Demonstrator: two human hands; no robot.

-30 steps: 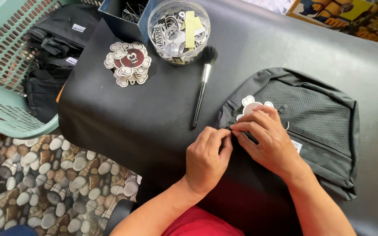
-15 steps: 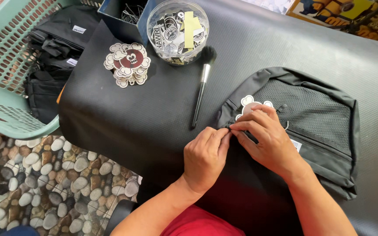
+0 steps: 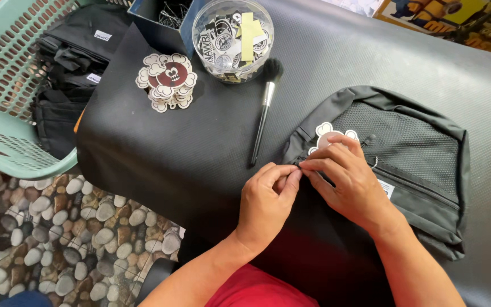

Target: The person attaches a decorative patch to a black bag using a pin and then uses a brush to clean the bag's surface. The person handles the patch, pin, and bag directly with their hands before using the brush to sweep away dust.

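Both hands pinch at one spot: the left hand (image 3: 268, 199) and right hand (image 3: 345, 179) meet fingertip to fingertip in a narrow grip on the near-left edge of the black mesh-fronted bag (image 3: 404, 153), which lies flat on the dark worktop (image 3: 160, 153). What sits between the fingertips is too small to tell. A pale cloud-shaped tag (image 3: 326, 136) peeks out just above the right fingers. A guess: fastening the tag to the bag, calling next for steady, fine fingertip work. A brush (image 3: 263, 111), a tag stack (image 3: 166, 81) and a clear tub (image 3: 233, 38) lie beyond.
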